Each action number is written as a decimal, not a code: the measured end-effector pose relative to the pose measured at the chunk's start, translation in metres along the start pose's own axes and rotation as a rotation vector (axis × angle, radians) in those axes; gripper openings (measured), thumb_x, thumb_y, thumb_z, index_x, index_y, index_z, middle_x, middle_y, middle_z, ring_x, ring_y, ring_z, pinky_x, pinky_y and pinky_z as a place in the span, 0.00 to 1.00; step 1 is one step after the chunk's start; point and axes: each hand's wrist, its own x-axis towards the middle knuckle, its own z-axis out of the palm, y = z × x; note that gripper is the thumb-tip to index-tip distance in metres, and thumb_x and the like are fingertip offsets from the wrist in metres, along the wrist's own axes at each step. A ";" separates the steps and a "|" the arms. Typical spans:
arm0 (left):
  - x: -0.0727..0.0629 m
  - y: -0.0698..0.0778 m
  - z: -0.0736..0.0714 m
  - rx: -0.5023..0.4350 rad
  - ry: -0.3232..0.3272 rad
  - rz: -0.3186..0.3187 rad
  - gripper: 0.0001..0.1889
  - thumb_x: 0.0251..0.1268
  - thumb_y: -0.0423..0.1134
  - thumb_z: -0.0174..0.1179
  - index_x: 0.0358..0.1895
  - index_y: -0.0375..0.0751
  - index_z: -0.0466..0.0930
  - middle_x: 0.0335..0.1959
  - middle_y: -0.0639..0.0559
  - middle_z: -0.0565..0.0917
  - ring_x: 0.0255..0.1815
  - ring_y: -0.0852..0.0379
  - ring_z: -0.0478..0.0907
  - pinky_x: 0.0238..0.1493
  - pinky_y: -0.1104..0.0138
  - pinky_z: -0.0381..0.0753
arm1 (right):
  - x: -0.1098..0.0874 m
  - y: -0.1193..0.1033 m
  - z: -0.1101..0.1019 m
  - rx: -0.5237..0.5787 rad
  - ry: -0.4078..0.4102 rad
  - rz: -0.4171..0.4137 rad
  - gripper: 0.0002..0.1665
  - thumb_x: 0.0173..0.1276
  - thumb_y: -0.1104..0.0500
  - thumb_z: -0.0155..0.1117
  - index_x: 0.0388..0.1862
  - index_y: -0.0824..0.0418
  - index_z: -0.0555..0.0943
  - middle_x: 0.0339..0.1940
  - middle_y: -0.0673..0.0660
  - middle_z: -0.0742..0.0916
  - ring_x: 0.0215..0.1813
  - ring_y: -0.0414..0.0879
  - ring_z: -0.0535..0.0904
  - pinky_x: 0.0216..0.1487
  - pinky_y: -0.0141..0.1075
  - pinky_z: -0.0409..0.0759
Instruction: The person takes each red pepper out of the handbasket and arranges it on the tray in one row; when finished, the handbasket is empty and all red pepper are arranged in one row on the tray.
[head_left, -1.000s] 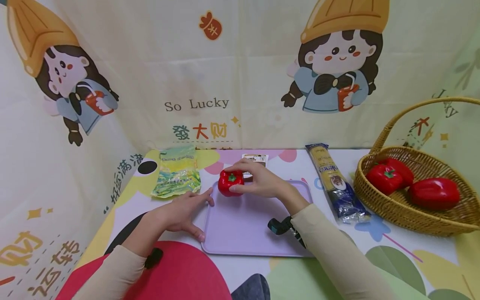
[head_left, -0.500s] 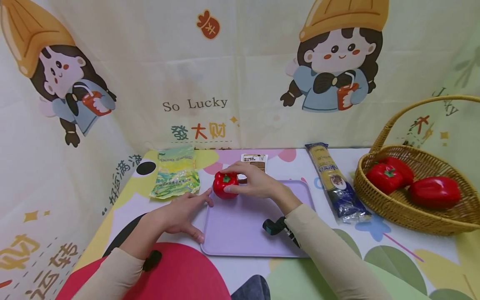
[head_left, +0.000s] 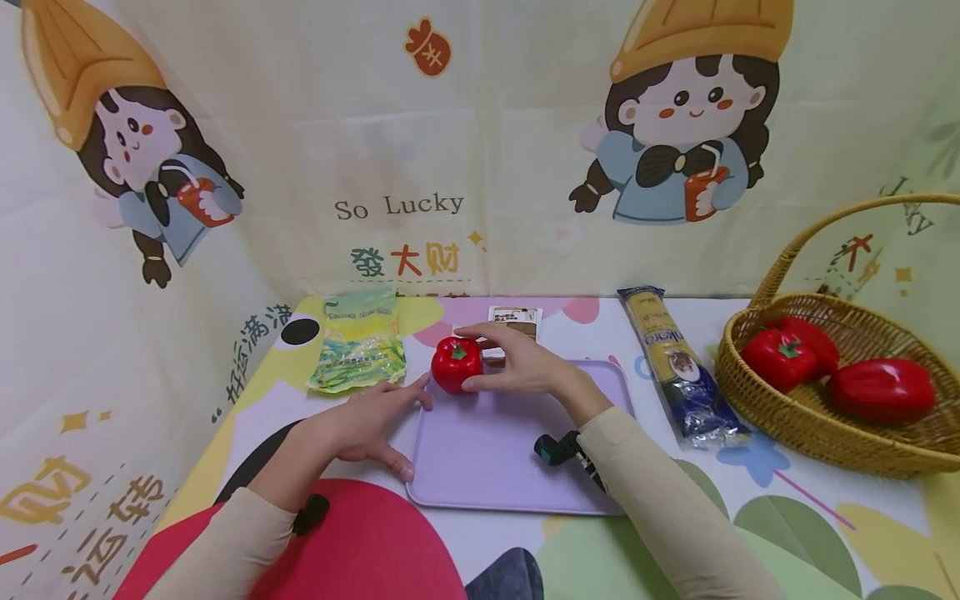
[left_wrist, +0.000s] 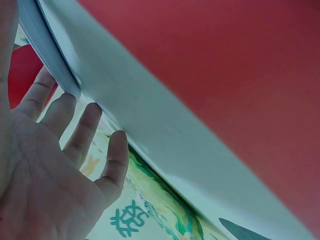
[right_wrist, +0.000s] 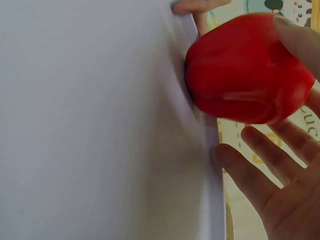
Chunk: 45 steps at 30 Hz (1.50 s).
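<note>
A red bell pepper [head_left: 457, 365] with a green stem stands on the far left corner of the lilac tray [head_left: 517, 467]. My right hand [head_left: 525, 362] is spread loosely at its right side, with thumb and forefinger beside the pepper. In the right wrist view the thumb overlaps the pepper [right_wrist: 245, 70] and the other fingers are spread apart from it; whether the thumb touches cannot be told. My left hand [head_left: 367, 425] steadies the tray's left edge with extended fingertips and thumb. Seen from the left wrist, those fingers [left_wrist: 82, 135] lie along the tray's rim.
Behind the left hand lies a green-yellow packet [head_left: 360, 342]. A small brown-and-white packet [head_left: 517, 321] lies behind the tray. To the right are a blue-and-gold pasta bag [head_left: 678, 367] and a wicker basket [head_left: 757, 408] holding several red peppers [head_left: 883, 389].
The pepper was shifted left to the tray's corner. Since then, my right hand has eased slightly back to the right from it. My left hand stays at the tray's edge.
</note>
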 end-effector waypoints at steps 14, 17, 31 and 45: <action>-0.003 0.002 -0.006 0.025 -0.001 -0.004 0.53 0.33 0.63 0.83 0.71 0.65 0.68 0.78 0.51 0.64 0.74 0.43 0.63 0.60 0.44 0.81 | -0.005 0.000 -0.004 0.024 0.025 0.037 0.49 0.63 0.49 0.76 0.80 0.43 0.63 0.71 0.50 0.76 0.72 0.52 0.73 0.65 0.51 0.80; -0.002 0.003 -0.006 0.031 -0.006 -0.002 0.53 0.33 0.65 0.82 0.71 0.67 0.68 0.79 0.52 0.63 0.74 0.43 0.63 0.60 0.45 0.81 | -0.009 0.000 -0.007 0.028 0.031 0.039 0.49 0.63 0.49 0.76 0.80 0.44 0.62 0.72 0.54 0.75 0.73 0.56 0.72 0.66 0.54 0.79; 0.001 0.004 -0.004 0.003 -0.005 -0.006 0.48 0.34 0.60 0.84 0.66 0.68 0.71 0.82 0.52 0.58 0.75 0.42 0.61 0.58 0.45 0.83 | -0.023 -0.003 -0.024 -0.045 0.030 0.027 0.51 0.61 0.48 0.77 0.80 0.43 0.63 0.74 0.54 0.74 0.74 0.58 0.71 0.68 0.55 0.77; 0.000 0.002 -0.001 -0.003 -0.009 -0.016 0.48 0.34 0.60 0.84 0.66 0.69 0.70 0.81 0.52 0.59 0.74 0.44 0.62 0.59 0.47 0.82 | -0.050 -0.006 -0.038 -0.154 0.027 0.021 0.49 0.64 0.48 0.76 0.80 0.46 0.63 0.74 0.57 0.76 0.74 0.54 0.72 0.66 0.56 0.78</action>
